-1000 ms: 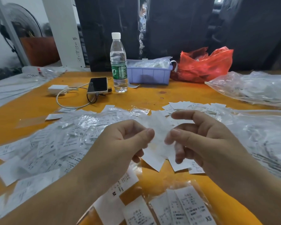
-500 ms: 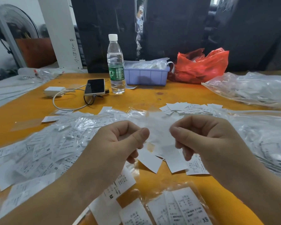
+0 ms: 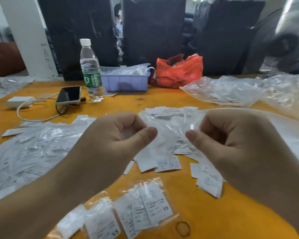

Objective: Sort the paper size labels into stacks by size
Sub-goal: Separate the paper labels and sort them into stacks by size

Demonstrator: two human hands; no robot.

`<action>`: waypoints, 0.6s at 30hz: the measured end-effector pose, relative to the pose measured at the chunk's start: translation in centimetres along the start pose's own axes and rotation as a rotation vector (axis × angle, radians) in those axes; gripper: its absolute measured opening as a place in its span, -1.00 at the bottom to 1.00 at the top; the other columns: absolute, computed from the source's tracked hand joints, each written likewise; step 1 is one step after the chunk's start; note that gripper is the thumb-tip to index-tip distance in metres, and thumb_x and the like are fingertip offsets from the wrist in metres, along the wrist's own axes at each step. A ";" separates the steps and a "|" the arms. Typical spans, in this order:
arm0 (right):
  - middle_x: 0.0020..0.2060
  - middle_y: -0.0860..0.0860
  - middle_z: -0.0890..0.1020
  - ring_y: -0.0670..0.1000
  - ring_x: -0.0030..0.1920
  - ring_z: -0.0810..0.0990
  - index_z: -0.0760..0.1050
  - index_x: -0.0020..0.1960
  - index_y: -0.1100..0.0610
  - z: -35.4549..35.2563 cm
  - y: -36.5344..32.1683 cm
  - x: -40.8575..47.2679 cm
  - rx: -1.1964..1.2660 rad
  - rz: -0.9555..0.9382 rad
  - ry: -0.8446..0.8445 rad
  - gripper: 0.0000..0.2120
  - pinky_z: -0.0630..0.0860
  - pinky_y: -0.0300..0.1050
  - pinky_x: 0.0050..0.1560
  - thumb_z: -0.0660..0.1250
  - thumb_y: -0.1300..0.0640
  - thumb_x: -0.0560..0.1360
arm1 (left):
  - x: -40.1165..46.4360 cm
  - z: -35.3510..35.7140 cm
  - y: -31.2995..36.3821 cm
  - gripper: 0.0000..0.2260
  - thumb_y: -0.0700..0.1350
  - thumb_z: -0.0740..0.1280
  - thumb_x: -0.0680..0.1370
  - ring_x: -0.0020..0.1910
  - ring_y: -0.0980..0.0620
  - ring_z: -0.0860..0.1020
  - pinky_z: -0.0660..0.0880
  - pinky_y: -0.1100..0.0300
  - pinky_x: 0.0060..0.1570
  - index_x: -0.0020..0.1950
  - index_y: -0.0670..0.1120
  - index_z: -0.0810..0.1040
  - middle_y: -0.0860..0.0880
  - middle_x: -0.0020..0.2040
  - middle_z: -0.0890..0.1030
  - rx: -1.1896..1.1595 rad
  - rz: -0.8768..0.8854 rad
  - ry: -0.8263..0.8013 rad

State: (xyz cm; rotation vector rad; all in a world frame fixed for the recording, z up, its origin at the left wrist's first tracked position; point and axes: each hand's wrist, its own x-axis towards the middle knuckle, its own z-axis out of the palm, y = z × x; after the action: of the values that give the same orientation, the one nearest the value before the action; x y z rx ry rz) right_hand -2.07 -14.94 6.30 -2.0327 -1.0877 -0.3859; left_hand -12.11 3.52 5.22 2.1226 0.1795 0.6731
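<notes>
Bright, even overhead light, shadows soft and short under the water bottle [image 3: 91,69] and phone [image 3: 69,95]. Glare on clear plastic bags [image 3: 235,90] at right and on sleeved XS labels [image 3: 141,209] near bottom edge. Strong wide-angle bend at edges: white post [image 3: 27,37] leans, orange table [image 3: 162,100] edge curves. Motion blur on left hand [image 3: 114,140], right hand [image 3: 231,140] and the film between them; fan [image 3: 283,44] top right smeared. Dark backdrop underexposed, print on most labels unreadable
</notes>
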 end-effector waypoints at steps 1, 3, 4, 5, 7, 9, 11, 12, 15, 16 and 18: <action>-0.49 -0.13 0.50 -0.10 -0.45 0.46 0.39 -0.44 0.03 -0.7 0.7 -0.5 -0.058 0.030 -0.020 -0.68 0.33 -0.27 -0.51 0.34 -0.09 0.40 | 0.2 0.9 0.6 -0.74 0.28 0.36 0.40 -0.40 -0.02 0.52 0.49 0.14 -0.37 -0.17 0.11 0.61 -0.04 -0.38 0.59 0.007 0.026 -0.037; -0.51 -0.10 0.48 -0.07 -0.46 0.45 0.39 -0.42 0.03 -2.0 2.5 -1.5 -0.187 0.094 -0.065 -0.68 0.27 -0.28 -0.49 0.35 -0.07 0.44 | 0.7 2.7 1.8 -0.70 0.31 0.38 0.42 -0.39 0.02 0.53 0.49 0.20 -0.36 -0.17 0.09 0.60 -0.03 -0.37 0.59 0.024 0.050 -0.108; -0.54 -0.08 0.45 -0.07 -0.48 0.44 0.40 -0.40 0.02 -2.6 3.4 -2.0 -0.244 0.112 -0.061 -0.69 0.29 -0.23 -0.47 0.37 -0.03 0.46 | 1.0 3.7 2.4 -0.72 0.29 0.35 0.41 -0.38 0.07 0.54 0.48 0.27 -0.36 -0.17 0.09 0.60 0.01 -0.36 0.60 0.038 0.052 -0.139; -0.54 -0.09 0.44 -0.09 -0.48 0.43 0.41 -0.38 0.01 -3.1 4.2 -2.4 -0.301 0.122 -0.036 -0.71 0.31 -0.18 -0.46 0.39 0.02 0.47 | 1.3 4.8 2.9 -0.76 0.25 0.34 0.41 -0.36 0.13 0.55 0.47 0.35 -0.36 -0.17 0.10 0.59 0.07 -0.35 0.61 0.055 0.056 -0.175; -0.49 -0.12 0.47 -0.10 -0.44 0.44 0.45 -0.33 -0.01 -4.2 5.2 -3.0 -0.393 0.135 0.034 -0.76 0.35 -0.14 -0.45 0.41 0.12 0.47 | 1.8 7.0 3.7 -0.81 0.19 0.33 0.46 -0.31 0.25 0.55 0.41 0.47 -0.33 -0.19 0.10 0.59 0.20 -0.34 0.60 0.086 0.065 -0.245; -0.43 -0.09 0.52 -0.03 -0.42 0.47 0.50 -0.29 0.03 -5.5 6.1 -3.3 -0.464 0.156 0.101 -0.82 0.38 -0.16 -0.45 0.41 0.19 0.45 | 2.1 9.0 4.1 -0.81 0.15 0.32 0.52 -0.28 0.29 0.54 0.39 0.48 -0.31 -0.22 0.10 0.57 0.26 -0.30 0.59 0.116 0.071 -0.310; -0.39 -0.06 0.54 0.03 -0.40 0.48 0.53 -0.26 0.06 -6.8 7.0 -3.4 -0.498 0.192 0.132 -0.85 0.38 -0.19 -0.43 0.41 0.24 0.44 | 2.3 10.5 4.5 -0.83 0.12 0.30 0.56 -0.27 0.22 0.56 0.46 0.36 -0.28 -0.19 0.12 0.57 0.23 -0.25 0.61 0.110 0.061 -0.362; -0.37 -0.07 0.54 0.03 -0.38 0.50 0.55 -0.24 0.06 -7.3 7.4 -3.4 -0.507 0.210 0.125 -0.86 0.40 -0.17 -0.41 0.40 0.25 0.44 | 2.4 11.1 4.6 -0.85 0.11 0.30 0.57 -0.27 0.17 0.57 0.50 0.27 -0.26 -0.17 0.14 0.57 0.19 -0.23 0.62 0.102 0.052 -0.382; -0.28 -0.11 0.55 -0.01 -0.27 0.53 0.59 -0.16 0.03 -7.9 8.5 -3.3 -0.534 0.257 0.044 -0.87 0.40 -0.20 -0.34 0.36 0.24 0.48 | 2.5 12.5 4.9 -0.85 0.06 0.28 0.60 -0.31 0.05 0.57 0.49 0.14 -0.28 -0.14 0.17 0.58 0.09 -0.24 0.63 0.079 0.033 -0.411; -0.24 -0.12 0.54 -0.04 -0.23 0.52 0.60 -0.11 0.02 -7.8 8.9 -3.4 -0.542 0.267 0.013 -0.87 0.38 -0.26 -0.31 0.34 0.23 0.50 | 2.6 12.8 4.9 -0.84 0.05 0.28 0.60 -0.30 0.01 0.56 0.48 0.11 -0.32 -0.15 0.17 0.58 0.05 -0.25 0.63 0.080 0.030 -0.413; -0.15 -0.15 0.50 -0.08 -0.14 0.50 0.60 0.04 0.00 -7.7 9.6 -3.7 -0.556 0.280 -0.051 -0.82 0.37 -0.28 -0.22 0.28 0.20 0.53 | 2.7 13.3 5.0 -0.83 0.05 0.28 0.61 -0.30 0.02 0.56 0.49 0.10 -0.33 -0.17 0.18 0.58 0.05 -0.26 0.62 0.098 0.026 -0.414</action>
State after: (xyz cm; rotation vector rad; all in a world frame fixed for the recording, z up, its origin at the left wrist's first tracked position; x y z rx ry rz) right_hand 4.19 -25.97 4.35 -2.6556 -0.7565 -0.5356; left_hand -3.44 -7.98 3.99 2.3107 -0.0438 0.2316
